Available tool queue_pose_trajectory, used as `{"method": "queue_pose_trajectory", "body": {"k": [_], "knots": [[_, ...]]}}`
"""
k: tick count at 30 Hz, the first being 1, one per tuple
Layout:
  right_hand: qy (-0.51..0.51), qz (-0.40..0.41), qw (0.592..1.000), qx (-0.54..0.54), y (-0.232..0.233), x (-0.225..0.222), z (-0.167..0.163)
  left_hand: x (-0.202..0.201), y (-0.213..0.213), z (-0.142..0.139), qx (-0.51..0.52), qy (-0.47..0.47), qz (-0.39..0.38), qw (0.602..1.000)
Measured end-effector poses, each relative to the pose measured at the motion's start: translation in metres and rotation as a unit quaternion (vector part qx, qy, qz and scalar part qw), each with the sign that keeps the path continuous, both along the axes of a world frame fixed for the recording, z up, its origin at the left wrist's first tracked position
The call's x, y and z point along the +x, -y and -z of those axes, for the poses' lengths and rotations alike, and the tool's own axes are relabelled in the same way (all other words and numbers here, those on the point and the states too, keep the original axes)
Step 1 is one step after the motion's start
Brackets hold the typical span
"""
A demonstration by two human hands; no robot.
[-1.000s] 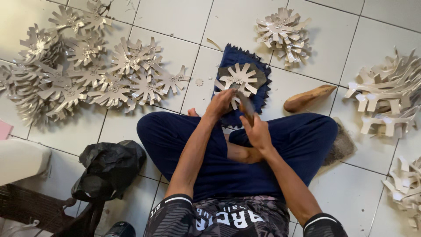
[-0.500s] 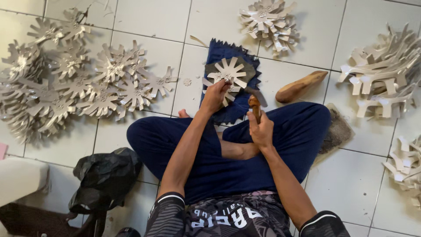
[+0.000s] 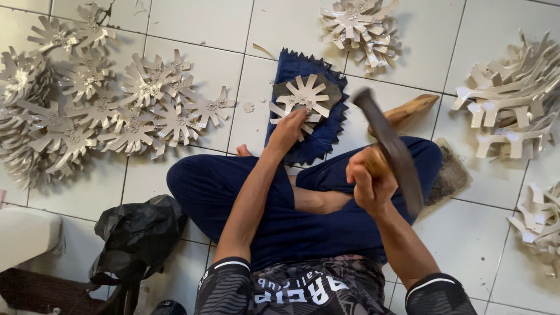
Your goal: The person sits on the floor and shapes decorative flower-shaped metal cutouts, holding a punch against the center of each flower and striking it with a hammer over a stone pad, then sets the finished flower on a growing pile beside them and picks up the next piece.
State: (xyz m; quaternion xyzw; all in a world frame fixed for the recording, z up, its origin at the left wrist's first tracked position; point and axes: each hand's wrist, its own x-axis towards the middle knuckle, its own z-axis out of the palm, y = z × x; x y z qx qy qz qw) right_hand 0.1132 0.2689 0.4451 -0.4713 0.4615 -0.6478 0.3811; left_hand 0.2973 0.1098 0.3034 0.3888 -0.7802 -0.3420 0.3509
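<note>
On the blue cloth [image 3: 303, 137] spread over the tiled floor [image 3: 192, 23] just beyond your crossed legs, a pale star-shaped cutout [image 3: 302, 96] lies flat on a dark square pad [image 3: 326, 87]. Your left hand [image 3: 287, 129] reaches onto the near edge of that cloth and presses down on the cutout's nearest arms, its fingers [image 3: 300, 116] held close together on the piece rather than wrapped around it. Your right hand [image 3: 368, 179] is raised on the right of the cloth, above your knee, its fingers curled tight round the handle of a hammer [image 3: 389, 149]. The tool is blurred, so its head reads only as a dark smear pointing up toward the cloth's right edge; whether it is touching anything I cannot tell.

Just right of the cloth, a wooden block [image 3: 411, 109] lies on the floor, partly behind the hammer. Beyond the cloth, at its far right corner, sits a small heap of finished stars [image 3: 359, 26]. Well to the left of the cloth, a broad spread of similar stars [image 3: 99, 105] covers the tiles. Far to the right of the cloth are stacked pale cut strips [image 3: 513, 93]. Nearer you than the cloth, on the left, a crumpled black bag [image 3: 137, 233] rests by your thigh.
</note>
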Motion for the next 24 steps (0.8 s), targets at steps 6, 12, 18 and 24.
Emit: {"method": "queue_pose_trajectory", "body": {"k": [6, 12, 18, 24], "knots": [[-0.305, 0.013, 0.941, 0.149, 0.027, 0.017, 0.056, -0.002, 0.001, 0.006, -0.058, 0.02, 0.01, 0.998], [-0.234, 0.093, 0.944, 0.215, 0.021, 0.006, 0.074, -0.001, 0.02, -0.003, 0.076, -0.016, -0.056, 0.995], [-0.147, 0.063, 0.949, 0.27, 0.041, 0.006, 0.084, 0.009, 0.052, -0.018, 0.076, -0.121, -0.147, 0.979], [-0.181, 0.049, 0.939, 0.289, 0.05, 0.008, 0.078, 0.011, 0.06, 0.0, 0.077, -0.068, -0.135, 0.986]]}}
